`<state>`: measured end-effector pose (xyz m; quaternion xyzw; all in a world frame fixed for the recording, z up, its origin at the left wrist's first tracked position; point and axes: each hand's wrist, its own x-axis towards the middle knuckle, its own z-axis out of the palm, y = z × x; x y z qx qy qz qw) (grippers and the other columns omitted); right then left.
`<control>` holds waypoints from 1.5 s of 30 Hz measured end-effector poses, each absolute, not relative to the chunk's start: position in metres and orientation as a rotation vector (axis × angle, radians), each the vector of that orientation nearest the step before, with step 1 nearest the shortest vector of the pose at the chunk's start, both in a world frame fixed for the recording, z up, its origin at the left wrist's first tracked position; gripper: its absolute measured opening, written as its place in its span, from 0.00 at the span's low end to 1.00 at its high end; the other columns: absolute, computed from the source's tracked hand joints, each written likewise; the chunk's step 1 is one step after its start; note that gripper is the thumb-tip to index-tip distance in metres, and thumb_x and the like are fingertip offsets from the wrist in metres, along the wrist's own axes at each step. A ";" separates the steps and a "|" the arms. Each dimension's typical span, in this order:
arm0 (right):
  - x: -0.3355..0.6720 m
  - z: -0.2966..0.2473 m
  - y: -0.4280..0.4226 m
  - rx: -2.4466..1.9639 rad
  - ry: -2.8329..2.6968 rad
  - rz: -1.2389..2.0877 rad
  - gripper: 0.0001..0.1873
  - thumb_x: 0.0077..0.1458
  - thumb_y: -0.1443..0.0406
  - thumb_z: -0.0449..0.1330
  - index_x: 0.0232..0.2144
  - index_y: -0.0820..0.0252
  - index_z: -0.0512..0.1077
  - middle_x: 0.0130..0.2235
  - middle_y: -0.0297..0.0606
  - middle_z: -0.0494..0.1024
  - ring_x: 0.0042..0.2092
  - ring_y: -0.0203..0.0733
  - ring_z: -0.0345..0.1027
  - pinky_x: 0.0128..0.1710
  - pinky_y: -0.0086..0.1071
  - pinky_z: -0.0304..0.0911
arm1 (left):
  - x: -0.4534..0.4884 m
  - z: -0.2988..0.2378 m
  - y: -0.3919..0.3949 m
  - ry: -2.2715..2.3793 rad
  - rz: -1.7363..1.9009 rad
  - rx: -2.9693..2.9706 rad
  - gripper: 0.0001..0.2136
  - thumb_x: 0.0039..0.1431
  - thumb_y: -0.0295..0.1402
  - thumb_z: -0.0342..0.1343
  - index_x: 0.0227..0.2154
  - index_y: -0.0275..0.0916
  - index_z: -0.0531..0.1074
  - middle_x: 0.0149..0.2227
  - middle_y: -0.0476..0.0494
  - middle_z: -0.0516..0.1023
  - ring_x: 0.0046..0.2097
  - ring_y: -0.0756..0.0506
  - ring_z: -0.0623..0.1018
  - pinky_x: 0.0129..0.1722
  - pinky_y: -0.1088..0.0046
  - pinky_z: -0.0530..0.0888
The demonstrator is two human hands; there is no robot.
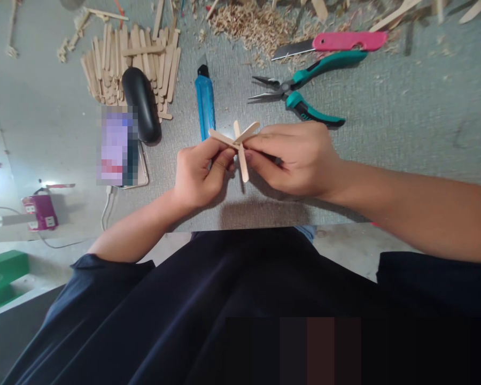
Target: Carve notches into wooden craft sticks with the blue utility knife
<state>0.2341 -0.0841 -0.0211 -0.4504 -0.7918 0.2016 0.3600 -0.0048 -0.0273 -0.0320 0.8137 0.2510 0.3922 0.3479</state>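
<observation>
Several popsicle sticks cross one another at a common middle, forming a star-like shape above the table's front edge. My left hand pinches this shape from the left, thumb and fingers closed near its centre. From the right, my right hand grips it too, with thumb and forefinger by the crossing. Parts of the sticks are hidden behind the fingers. Just beyond my left hand lies a blue box cutter with its blade end pointing away. Pliers with teal handles lie spread apart beyond my right hand.
A pile of popsicle sticks lies at the back left, with a black case on its near side. Close by is a blurred phone with a cable. Wood shavings and a pink-handled folding saw are at the back.
</observation>
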 end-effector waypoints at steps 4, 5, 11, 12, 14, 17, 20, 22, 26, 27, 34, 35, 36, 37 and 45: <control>0.234 -0.025 -0.083 -1.161 -1.963 0.616 0.18 0.84 0.54 0.59 0.41 0.46 0.84 0.42 0.39 0.89 0.44 0.52 0.84 0.44 0.45 0.75 | -0.006 -0.032 -0.030 0.710 0.984 2.128 0.18 0.90 0.44 0.58 0.40 0.44 0.83 0.30 0.50 0.88 0.29 0.49 0.85 0.29 0.71 0.76; 0.235 -0.027 -0.082 -1.152 -1.954 0.616 0.17 0.83 0.54 0.60 0.42 0.46 0.85 0.42 0.39 0.90 0.45 0.52 0.84 0.44 0.45 0.75 | -0.006 -0.032 -0.030 0.722 0.970 2.125 0.18 0.90 0.45 0.58 0.40 0.44 0.84 0.30 0.50 0.87 0.29 0.49 0.84 0.29 0.71 0.76; 0.237 -0.034 -0.080 -1.057 -1.959 0.626 0.12 0.81 0.52 0.67 0.48 0.48 0.88 0.49 0.44 0.92 0.48 0.52 0.83 0.46 0.45 0.73 | -0.006 -0.033 -0.030 0.695 0.966 2.114 0.18 0.89 0.44 0.59 0.40 0.45 0.85 0.27 0.51 0.85 0.28 0.48 0.84 0.29 0.69 0.77; 0.237 -0.032 -0.080 -1.060 -1.937 0.671 0.11 0.80 0.52 0.68 0.47 0.48 0.88 0.50 0.44 0.93 0.49 0.53 0.84 0.47 0.46 0.74 | -0.007 -0.034 -0.029 0.691 0.980 2.123 0.18 0.88 0.43 0.59 0.40 0.45 0.85 0.26 0.51 0.84 0.27 0.49 0.83 0.29 0.69 0.76; 0.235 -0.029 -0.080 -1.086 -1.864 0.788 0.11 0.78 0.52 0.71 0.44 0.46 0.89 0.49 0.43 0.93 0.49 0.55 0.84 0.49 0.49 0.75 | -0.008 -0.037 -0.028 0.693 0.993 2.142 0.17 0.88 0.43 0.61 0.39 0.45 0.86 0.27 0.50 0.85 0.27 0.49 0.82 0.28 0.70 0.74; 0.235 -0.021 -0.078 -1.094 -1.785 0.921 0.10 0.73 0.51 0.75 0.38 0.43 0.89 0.44 0.41 0.92 0.47 0.57 0.85 0.50 0.52 0.76 | -0.010 -0.040 -0.026 0.687 0.943 2.153 0.16 0.87 0.45 0.62 0.41 0.45 0.88 0.29 0.48 0.88 0.28 0.49 0.83 0.28 0.70 0.74; 0.242 -0.017 -0.074 -1.084 -1.848 0.899 0.11 0.73 0.51 0.77 0.37 0.43 0.89 0.39 0.39 0.90 0.41 0.53 0.83 0.45 0.49 0.77 | -0.009 -0.037 -0.027 0.645 0.881 2.082 0.21 0.87 0.49 0.61 0.39 0.44 0.87 0.30 0.47 0.88 0.28 0.49 0.83 0.28 0.71 0.75; 0.248 -0.018 -0.071 -1.063 -1.872 0.820 0.13 0.74 0.52 0.77 0.36 0.46 0.87 0.35 0.37 0.88 0.36 0.46 0.79 0.40 0.44 0.75 | -0.006 -0.033 -0.028 0.613 0.822 1.942 0.23 0.87 0.51 0.61 0.36 0.44 0.85 0.29 0.47 0.87 0.27 0.50 0.81 0.28 0.72 0.76; 0.257 -0.029 -0.060 -0.960 -1.756 0.660 0.17 0.70 0.50 0.82 0.45 0.51 0.84 0.44 0.40 0.88 0.36 0.39 0.78 0.34 0.35 0.75 | 0.002 -0.026 -0.028 0.579 0.734 1.547 0.25 0.81 0.60 0.68 0.35 0.43 0.84 0.29 0.48 0.87 0.21 0.53 0.73 0.22 0.73 0.71; 0.258 -0.033 -0.058 -0.927 -1.749 0.614 0.17 0.69 0.51 0.82 0.48 0.52 0.85 0.48 0.41 0.89 0.35 0.38 0.78 0.33 0.34 0.76 | 0.003 -0.025 -0.028 0.574 0.720 1.460 0.26 0.78 0.61 0.70 0.35 0.43 0.84 0.28 0.48 0.87 0.21 0.54 0.71 0.20 0.74 0.69; 0.248 -0.031 -0.058 -0.848 -1.829 0.492 0.06 0.77 0.61 0.74 0.42 0.48 0.85 0.35 0.31 0.89 0.34 0.41 0.82 0.35 0.37 0.76 | 0.006 -0.023 -0.027 0.536 0.609 1.215 0.26 0.68 0.61 0.79 0.33 0.41 0.84 0.26 0.48 0.85 0.19 0.55 0.66 0.19 0.75 0.63; 0.247 -0.030 -0.061 -0.882 -1.828 0.496 0.08 0.78 0.59 0.73 0.40 0.47 0.85 0.35 0.32 0.89 0.34 0.42 0.83 0.35 0.39 0.76 | 0.007 -0.023 -0.028 0.529 0.603 1.204 0.26 0.69 0.60 0.79 0.33 0.41 0.85 0.25 0.48 0.84 0.19 0.55 0.66 0.18 0.75 0.63; 0.245 -0.029 -0.063 -0.929 -1.829 0.499 0.11 0.78 0.56 0.72 0.39 0.47 0.84 0.35 0.33 0.88 0.35 0.44 0.83 0.36 0.41 0.77 | 0.007 -0.022 -0.028 0.524 0.596 1.195 0.25 0.69 0.59 0.79 0.33 0.41 0.84 0.25 0.48 0.84 0.19 0.55 0.65 0.18 0.75 0.63; 0.244 -0.028 -0.065 -0.980 -1.832 0.501 0.14 0.79 0.53 0.71 0.38 0.46 0.83 0.34 0.34 0.88 0.35 0.45 0.82 0.37 0.42 0.76 | 0.007 -0.022 -0.029 0.522 0.588 1.186 0.24 0.70 0.57 0.79 0.32 0.41 0.84 0.25 0.48 0.84 0.19 0.55 0.65 0.19 0.75 0.63; 0.239 -0.028 -0.072 -1.025 -1.867 0.497 0.14 0.81 0.59 0.69 0.37 0.50 0.78 0.34 0.34 0.85 0.34 0.43 0.79 0.37 0.41 0.76 | 0.009 -0.016 -0.029 0.515 0.558 1.086 0.19 0.68 0.46 0.81 0.30 0.40 0.85 0.22 0.49 0.82 0.18 0.57 0.61 0.18 0.77 0.58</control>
